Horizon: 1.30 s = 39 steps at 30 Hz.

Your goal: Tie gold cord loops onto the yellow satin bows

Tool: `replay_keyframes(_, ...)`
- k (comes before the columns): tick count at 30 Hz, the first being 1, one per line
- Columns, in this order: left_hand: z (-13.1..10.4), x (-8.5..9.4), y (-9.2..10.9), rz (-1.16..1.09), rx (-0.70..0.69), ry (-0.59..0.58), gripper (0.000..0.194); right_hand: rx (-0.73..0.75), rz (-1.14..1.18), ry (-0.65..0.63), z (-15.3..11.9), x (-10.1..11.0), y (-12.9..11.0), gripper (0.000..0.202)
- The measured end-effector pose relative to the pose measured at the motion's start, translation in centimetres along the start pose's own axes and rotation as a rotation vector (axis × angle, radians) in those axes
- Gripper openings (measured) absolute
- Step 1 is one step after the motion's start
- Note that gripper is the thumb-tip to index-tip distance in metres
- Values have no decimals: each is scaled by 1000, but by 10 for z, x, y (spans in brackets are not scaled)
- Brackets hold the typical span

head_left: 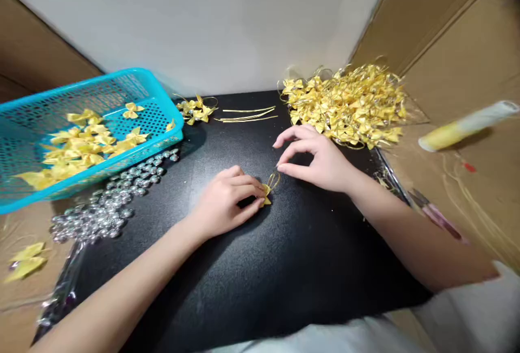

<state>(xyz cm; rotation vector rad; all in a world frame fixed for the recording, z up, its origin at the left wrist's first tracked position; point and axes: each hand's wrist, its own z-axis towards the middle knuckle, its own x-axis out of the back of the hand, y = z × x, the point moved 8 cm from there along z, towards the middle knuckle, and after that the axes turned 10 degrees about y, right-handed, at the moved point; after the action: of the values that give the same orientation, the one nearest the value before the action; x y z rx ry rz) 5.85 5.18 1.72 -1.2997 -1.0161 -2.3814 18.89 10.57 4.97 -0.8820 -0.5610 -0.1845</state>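
My left hand [231, 201] rests low over the black tabletop, its thumb and fingers closed on a small yellow ribbon flower [266, 196]. A thin gold cord loop [275, 181] sticks up from that flower, toward my other hand. Just beyond the loop is my right hand [311, 155], its thumb tip meeting a fingertip in a pinch while the index finger stays raised. Whatever lies in this pinch is too small to make out. My left fingers cover part of the flower.
Yellow bows fill part of a blue basket [162, 93] at left, with silver beads [97, 215] before it. Gold cord pieces [247, 115] lie at the back, between a few finished flowers [197, 109] and a large flower heap [345, 104]. Scissors [439, 215] and a roll [467, 125] lie right.
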Motion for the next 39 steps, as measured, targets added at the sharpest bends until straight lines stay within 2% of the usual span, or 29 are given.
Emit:
replay_keyframes(4,7,18,-4,-37,50,84,15,-13,1,-4,-2,-1,0,8)
replay_keyframes(7,17,28,-22,-58,244,154,12,-14,7,-4,-3,-2,0,8)
replay_keyframes(9,25,21,-28,-140,318,76,16,-13,13,3,-3,-3,0,8)
replay_keyframes(12,34,1,-26,-316,331,-94,15,-23,20,20,-3,-3,1,9)
replay_keyframes(14,35,-7,-27,-374,357,-138,14,-39,27,30,-2,-2,3,9)
replay_keyframes(18,31,-14,-35,-412,418,-129,16,-68,42,61,-1,2,9,8)
replay_keyframes(22,26,-15,-38,-381,414,-103,12,-96,42,95,0,6,16,8)
replay_keyframes(39,19,-22,-34,-383,427,-143,14,-181,78,190,3,20,38,6)
